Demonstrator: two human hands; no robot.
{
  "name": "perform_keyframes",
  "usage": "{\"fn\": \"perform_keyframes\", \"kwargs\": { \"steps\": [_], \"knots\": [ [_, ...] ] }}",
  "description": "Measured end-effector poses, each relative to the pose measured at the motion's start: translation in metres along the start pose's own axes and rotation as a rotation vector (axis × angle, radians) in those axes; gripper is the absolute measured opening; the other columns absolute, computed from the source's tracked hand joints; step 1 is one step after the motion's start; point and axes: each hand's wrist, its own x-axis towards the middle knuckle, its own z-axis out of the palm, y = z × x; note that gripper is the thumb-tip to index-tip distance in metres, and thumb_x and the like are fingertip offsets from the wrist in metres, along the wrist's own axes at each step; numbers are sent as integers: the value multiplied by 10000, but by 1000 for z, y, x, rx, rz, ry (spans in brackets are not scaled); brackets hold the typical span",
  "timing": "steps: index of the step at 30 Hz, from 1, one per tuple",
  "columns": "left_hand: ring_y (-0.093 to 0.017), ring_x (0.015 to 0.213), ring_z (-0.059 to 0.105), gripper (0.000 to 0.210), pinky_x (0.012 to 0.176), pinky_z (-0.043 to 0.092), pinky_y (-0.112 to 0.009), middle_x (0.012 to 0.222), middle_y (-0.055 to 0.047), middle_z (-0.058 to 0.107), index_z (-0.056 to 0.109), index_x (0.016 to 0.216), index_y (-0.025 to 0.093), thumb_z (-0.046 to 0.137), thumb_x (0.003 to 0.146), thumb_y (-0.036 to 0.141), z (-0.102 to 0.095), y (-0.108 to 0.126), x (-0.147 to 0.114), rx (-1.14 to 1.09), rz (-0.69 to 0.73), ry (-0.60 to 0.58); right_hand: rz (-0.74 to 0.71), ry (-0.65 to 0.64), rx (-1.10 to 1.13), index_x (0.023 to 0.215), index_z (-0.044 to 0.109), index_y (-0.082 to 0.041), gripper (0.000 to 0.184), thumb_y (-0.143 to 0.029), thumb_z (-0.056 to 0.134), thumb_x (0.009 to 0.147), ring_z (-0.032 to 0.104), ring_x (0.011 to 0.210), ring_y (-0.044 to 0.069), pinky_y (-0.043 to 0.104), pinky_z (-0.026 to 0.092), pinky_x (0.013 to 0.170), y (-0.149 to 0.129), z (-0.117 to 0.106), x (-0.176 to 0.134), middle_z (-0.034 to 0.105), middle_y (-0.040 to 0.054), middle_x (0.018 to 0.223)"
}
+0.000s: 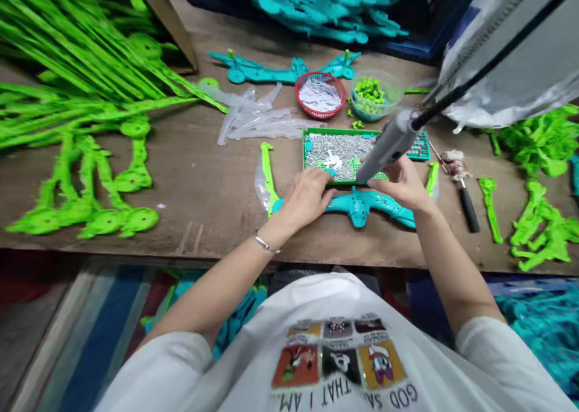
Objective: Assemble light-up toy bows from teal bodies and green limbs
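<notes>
A teal bow-shaped plastic part (pixel 359 209) lies on the table before me, with a lime-green arm piece (pixel 268 174) at its left end and another lime-green piece (pixel 433 178) by its right end. Across its left half rests my left hand (pixel 307 196), open, fingers stretched to the near rim of a green tray (pixel 304 158) and thumb apart. The tray contains many small silver screws (pixel 337 143) and a few white bits. My right hand (pixel 402 180) is closed around the lower part of a hanging grey electric screwdriver (pixel 391 140), tilted over the tray; some fingers are hidden behind it.
Behind the tray stand a red basket (pixel 320 115) of white pieces and a clear bowl (pixel 391 98) of small green parts. Clear plastic strips (pixel 260 119) lie to the left. Green parts (pixel 104 219) pile up left. A black-handled tool (pixel 468 207) lies right.
</notes>
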Motion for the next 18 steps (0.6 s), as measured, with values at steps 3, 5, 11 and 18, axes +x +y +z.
{"fn": "perform_keyframes", "kwargs": {
  "steps": [3,5,11,18],
  "knots": [
    [-323,1148,580,188,992,469,-470,1194,-143,666,676,1082,163,631,975,311,-1,15,-21,81,49,81,84,-43,-311,1171,589,-249,441,-175,656,742,689,1078,236,404,552,993,-7,-19,-27,710,36,1130],
    [-337,1167,567,196,1001,452,-486,1231,-151,654,672,1111,170,618,980,306,3,24,-32,138,77,81,123,-89,-522,1104,618,-228,370,-143,623,744,684,1043,258,435,546,973,-7,-23,-46,716,58,1090],
    [-355,1100,594,403,905,446,-470,1220,-162,670,577,1363,151,616,980,270,27,34,-44,280,2,-31,135,-142,-883,1223,604,-170,398,-165,623,826,609,1186,354,512,514,1013,11,-6,-87,640,169,1229],
    [-340,1049,614,282,856,435,-441,1141,-147,689,630,1246,159,608,994,284,26,21,-47,309,26,-43,171,-207,-785,1378,585,-206,521,-266,689,871,621,1178,331,481,500,1033,15,-5,-75,652,137,1254]
  ]
}}
